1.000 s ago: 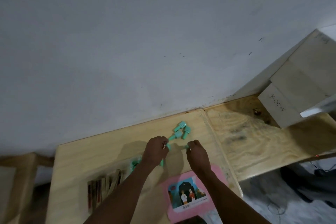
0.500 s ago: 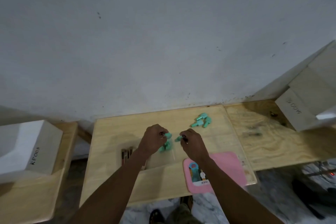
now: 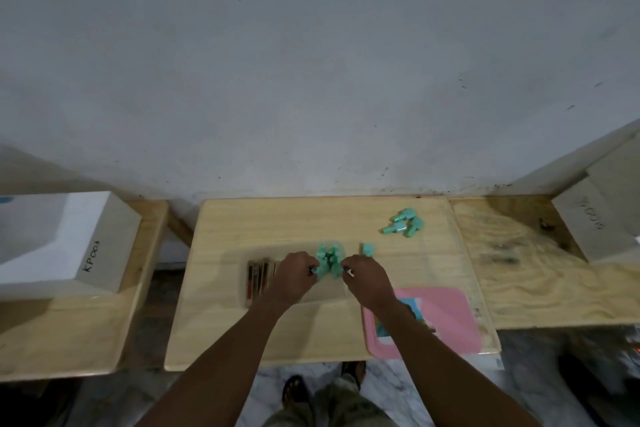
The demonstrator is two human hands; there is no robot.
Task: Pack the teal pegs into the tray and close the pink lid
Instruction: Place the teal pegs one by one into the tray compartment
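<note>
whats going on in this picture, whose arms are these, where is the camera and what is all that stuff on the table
No machine here: a person works with bare hands. The camera sits on their head and looks down, so the arms reach in from below. The left hand and right hand appear to pinch a bunch of teal pegs in a shallow clear tray on the wooden table. More loose pegs lie farther back on the right, and a single peg lies near the right hand. The pink lid lies flat beside the tray.
</note>
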